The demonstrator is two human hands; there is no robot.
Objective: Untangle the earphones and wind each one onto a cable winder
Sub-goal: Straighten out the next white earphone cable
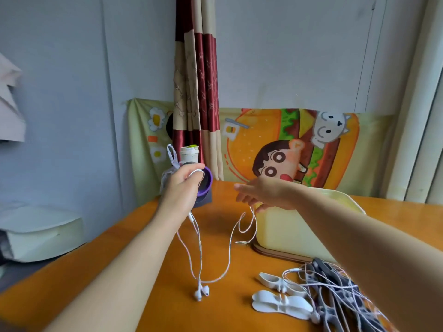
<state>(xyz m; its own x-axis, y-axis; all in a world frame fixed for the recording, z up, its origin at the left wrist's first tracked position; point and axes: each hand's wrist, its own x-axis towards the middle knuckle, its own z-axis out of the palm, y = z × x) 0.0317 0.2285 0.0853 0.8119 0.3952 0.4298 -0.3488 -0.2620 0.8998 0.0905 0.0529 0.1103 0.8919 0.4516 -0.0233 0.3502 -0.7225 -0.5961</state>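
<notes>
Two arms are seen, each shown from the hand back along the forearm until it is cut off by the frame's edge. The left hand (pixel 184 185) and the right hand (pixel 261 195) are bare, as are both wrists. The left forearm (pixel 134 255) and the right forearm (pixel 359 236) are likewise bare along all that is shown. Fine short hairs are made out along the right forearm's lower edge.

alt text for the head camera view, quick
Two bare hands hold one white earphone cable up over an orange table: the left hand has it looped over its fingers, the right hand pinches it farther along, earbuds hanging low. Two white cable winders and tangled earphones lie at right.
</notes>
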